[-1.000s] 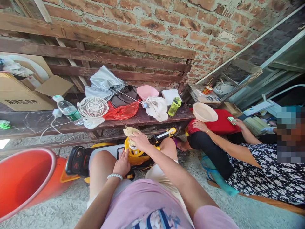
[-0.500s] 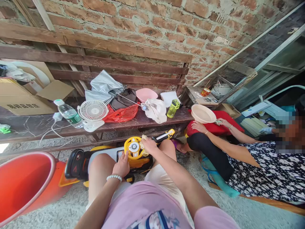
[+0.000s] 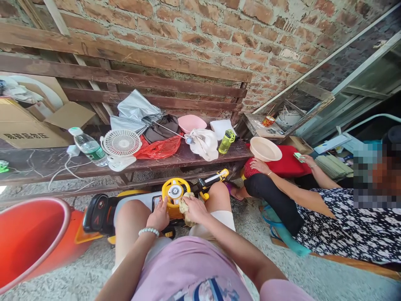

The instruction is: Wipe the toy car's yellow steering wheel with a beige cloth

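Down from the far right rim to the near edge of the round yellow plastic steering wheel (image 3: 174, 189): that is where the right hand (image 3: 196, 209) has slid since the earlier frame, taking the crumpled beige cloth (image 3: 184, 205) with it. The right fingers are curled closed around the cloth, which is bunched in the palm and pressed against the wheel's near right side.

The left hand (image 3: 159, 216), with a white bead bracelet (image 3: 149, 230) at the wrist, rests with its fingers loosely spread on the dashboard just near-left of the wheel, gripping nothing. The wheel belongs to a yellow-and-black plastic ride-on toy car (image 3: 99, 211), which sits on the concrete floor between the person's knees.

The cloth looks soft, light and limp, so it is best held wadded in a full fist. The wheel looks stiff, smooth and probably slippery, and its rim is the likeliest place to hold it.

Beyond the car, a dark wooden table (image 3: 46, 161) carries a white desk fan (image 3: 121, 143), a clear water bottle (image 3: 89, 147) and a red plastic bag (image 3: 159, 148). At the right sits another person, one hand (image 3: 260, 166) on a knee.
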A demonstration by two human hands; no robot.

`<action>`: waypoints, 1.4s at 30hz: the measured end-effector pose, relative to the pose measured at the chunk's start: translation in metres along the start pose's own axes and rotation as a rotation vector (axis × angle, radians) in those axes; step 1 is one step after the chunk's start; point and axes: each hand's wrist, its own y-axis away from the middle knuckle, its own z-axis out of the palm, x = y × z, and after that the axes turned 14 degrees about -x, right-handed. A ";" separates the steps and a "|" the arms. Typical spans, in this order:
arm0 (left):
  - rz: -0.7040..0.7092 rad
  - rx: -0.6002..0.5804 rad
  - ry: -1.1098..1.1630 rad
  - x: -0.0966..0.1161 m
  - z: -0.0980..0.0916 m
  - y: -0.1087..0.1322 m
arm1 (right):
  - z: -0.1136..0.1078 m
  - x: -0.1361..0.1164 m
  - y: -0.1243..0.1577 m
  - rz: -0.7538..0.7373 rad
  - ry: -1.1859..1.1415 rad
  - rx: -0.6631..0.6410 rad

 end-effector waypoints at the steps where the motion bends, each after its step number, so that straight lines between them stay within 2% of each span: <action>1: 0.009 0.007 0.009 -0.001 -0.001 0.000 | -0.004 -0.005 -0.002 -0.024 -0.002 0.042; 4: 0.051 0.033 0.021 -0.005 -0.001 -0.002 | -0.012 -0.025 -0.013 -0.106 0.012 0.123; 7: 0.099 0.025 -0.014 -0.010 0.003 -0.003 | -0.006 -0.047 -0.029 -0.138 0.025 0.045; 10: 0.068 -0.006 -0.039 -0.011 0.010 -0.002 | 0.011 -0.057 -0.039 -0.107 0.033 -0.041; 15: -0.005 -0.074 -0.070 -0.001 0.012 0.003 | 0.019 -0.038 -0.035 -0.175 0.065 -0.079; 22: 0.005 -0.055 -0.072 0.009 -0.001 0.009 | 0.015 0.003 -0.017 -0.200 0.110 -0.062; 25: 0.002 -0.067 -0.069 0.010 -0.002 0.009 | 0.011 0.015 -0.014 -0.139 0.091 -0.026; 28: -0.008 -0.083 -0.076 0.011 -0.002 0.009 | 0.003 0.025 -0.013 0.016 0.049 0.012; 31: -0.008 -0.081 -0.078 0.012 -0.002 0.010 | 0.000 0.023 -0.013 0.090 -0.029 0.073; 34: 0.000 -0.078 -0.066 0.013 -0.003 0.012 | 0.010 0.008 -0.013 -0.029 -0.019 0.113; 38: 0.007 -0.085 -0.069 0.013 -0.005 0.014 | 0.032 -0.015 -0.016 -0.208 0.118 0.003; 42: 0.012 -0.095 -0.054 0.013 -0.007 0.017 | 0.030 -0.004 -0.019 -0.130 0.152 -0.017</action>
